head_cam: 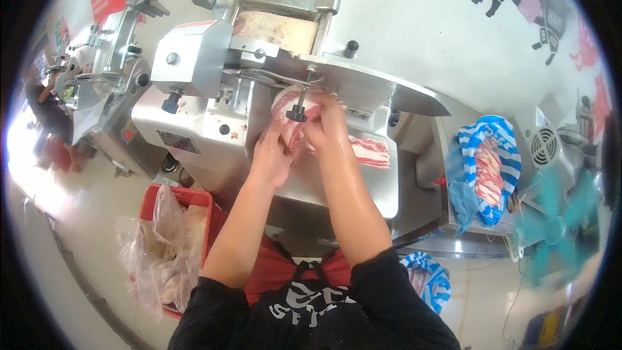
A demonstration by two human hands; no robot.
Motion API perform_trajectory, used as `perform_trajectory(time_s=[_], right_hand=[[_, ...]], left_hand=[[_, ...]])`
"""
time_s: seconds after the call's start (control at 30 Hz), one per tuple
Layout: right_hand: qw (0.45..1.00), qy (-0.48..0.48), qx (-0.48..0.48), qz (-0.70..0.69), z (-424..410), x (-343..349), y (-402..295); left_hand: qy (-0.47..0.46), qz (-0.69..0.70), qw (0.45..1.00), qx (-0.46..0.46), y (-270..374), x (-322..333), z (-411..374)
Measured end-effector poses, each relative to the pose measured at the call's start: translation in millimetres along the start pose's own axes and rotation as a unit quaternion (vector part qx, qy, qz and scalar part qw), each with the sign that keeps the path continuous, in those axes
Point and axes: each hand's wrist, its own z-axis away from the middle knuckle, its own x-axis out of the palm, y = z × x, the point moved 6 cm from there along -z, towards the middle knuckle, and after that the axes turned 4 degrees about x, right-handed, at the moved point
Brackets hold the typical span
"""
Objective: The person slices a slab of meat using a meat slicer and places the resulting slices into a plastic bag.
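Under the blade area of a metal meat slicer (204, 121), both hands hold thin slices of streaky raw meat (291, 129). My left hand (273, 155) grips them from the left, fingers curled at their lower edge. From the right, my right hand (326, 124) holds the same slices, its fingertips partly hidden by the meat. A black star knob (296, 113) on a threaded rod stands in front of the slices. More striped slices (371, 152) lie flat on the slicer's metal tray (362, 189), right of my right forearm. A pale block of meat (277, 29) sits in the carriage above.
Left below stands a red crate (210, 204) with plastic-wrapped meat (170, 253). Blue-and-white striped bags of sliced meat lie on the right counter (515, 165) and low down (440, 277). A teal fan (554, 231) is at right. Another slicer (109, 73) and a person (46, 107) are at far left.
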Motion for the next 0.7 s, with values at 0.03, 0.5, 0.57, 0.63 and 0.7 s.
perform_trajectory(time_s=[0.03,0.5,0.57,0.63,0.7], right_hand=[[0.999,-0.031,-0.011,-0.002,14,6,-9],[0.252,-0.063,-0.556,0.789,75,174,-227],[0.221,-0.053,-0.417,0.880,-6,159,-260],[0.299,-0.006,-0.173,0.938,-56,143,-245],[0.293,-0.047,-0.162,0.941,-76,163,-210]], left_hand=[[-0.062,0.022,0.997,-0.027,-4,11,-4],[-0.092,-0.504,0.849,0.129,-11,54,-58],[-0.112,-0.231,0.965,0.057,-7,60,-80],[-0.153,-0.016,0.988,0.029,4,58,-99],[-0.242,0.120,0.962,0.038,2,69,-111]])
